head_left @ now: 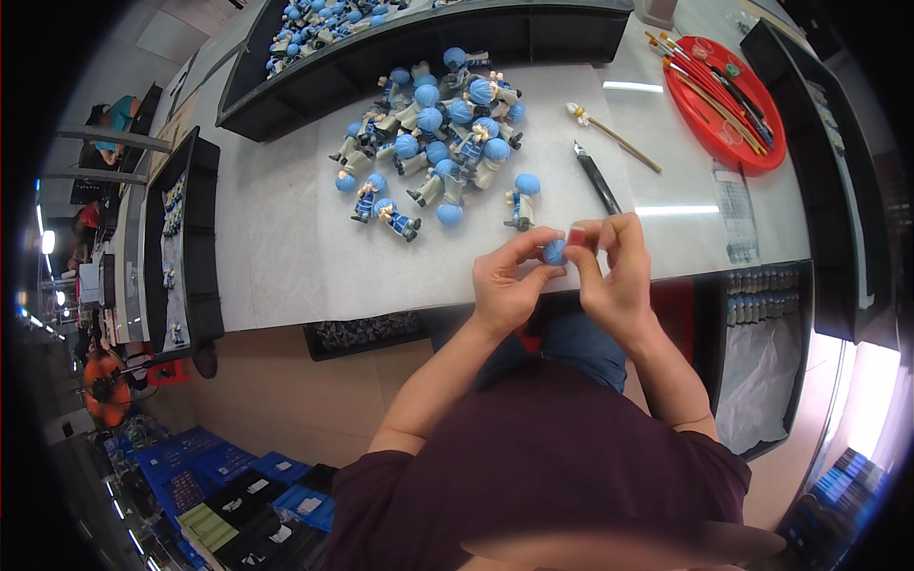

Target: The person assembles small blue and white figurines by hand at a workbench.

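Near the front edge of the worktable, my left hand [507, 288] pinches a small doll figurine by its round, ridged blue head [554, 252]; fingers hide the rest of it. My right hand [617, 282] is closed on a small red piece with a pale edge [575, 236], held right beside the blue head. Whether the two touch, I cannot tell. Just behind my left hand, a single blue-haired figurine [521, 204] lies on the table. Farther back is a heap of similar figurines [428, 120] in blue and grey clothes.
A black-handled craft knife [598, 179] lies behind my right hand, near a wooden stick [624, 144] with a pale tip. At right, a red oval tray [700, 152] holds brushes. Black bins [533, 40] stand at the back, left [198, 238] and right. A figurine-filled tray [762, 290] sits lower right.
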`<state>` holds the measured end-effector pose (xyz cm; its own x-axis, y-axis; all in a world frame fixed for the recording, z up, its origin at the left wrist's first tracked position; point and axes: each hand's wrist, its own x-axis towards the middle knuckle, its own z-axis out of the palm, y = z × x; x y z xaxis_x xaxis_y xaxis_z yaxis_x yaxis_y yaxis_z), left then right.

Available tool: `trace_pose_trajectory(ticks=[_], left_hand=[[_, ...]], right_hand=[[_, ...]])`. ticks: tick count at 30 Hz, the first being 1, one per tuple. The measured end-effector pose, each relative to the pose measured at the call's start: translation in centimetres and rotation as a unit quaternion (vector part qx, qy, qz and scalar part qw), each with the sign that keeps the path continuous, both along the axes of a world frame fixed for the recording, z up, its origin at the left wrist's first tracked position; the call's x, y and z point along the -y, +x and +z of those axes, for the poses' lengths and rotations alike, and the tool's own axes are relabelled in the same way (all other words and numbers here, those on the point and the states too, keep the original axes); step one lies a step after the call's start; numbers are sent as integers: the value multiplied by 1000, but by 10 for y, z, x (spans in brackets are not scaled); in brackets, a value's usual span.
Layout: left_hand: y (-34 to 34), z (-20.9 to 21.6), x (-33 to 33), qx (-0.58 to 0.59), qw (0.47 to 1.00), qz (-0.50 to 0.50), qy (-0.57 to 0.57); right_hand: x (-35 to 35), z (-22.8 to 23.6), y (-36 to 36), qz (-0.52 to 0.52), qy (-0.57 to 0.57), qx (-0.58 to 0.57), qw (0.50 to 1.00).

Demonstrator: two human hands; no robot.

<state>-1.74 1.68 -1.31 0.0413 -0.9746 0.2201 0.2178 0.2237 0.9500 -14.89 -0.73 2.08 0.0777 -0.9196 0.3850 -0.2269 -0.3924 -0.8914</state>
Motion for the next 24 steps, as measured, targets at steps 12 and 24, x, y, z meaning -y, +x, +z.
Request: trace_pose_trajectory(ticks=[12, 24], left_hand=[[7, -9, -2, -54, 998, -26, -28], [5, -7, -1, -79, 996, -27, -4]], right_hand=[[25, -10, 4, -44, 52, -27, 997], [13, 0, -4, 37, 108, 144, 983]])
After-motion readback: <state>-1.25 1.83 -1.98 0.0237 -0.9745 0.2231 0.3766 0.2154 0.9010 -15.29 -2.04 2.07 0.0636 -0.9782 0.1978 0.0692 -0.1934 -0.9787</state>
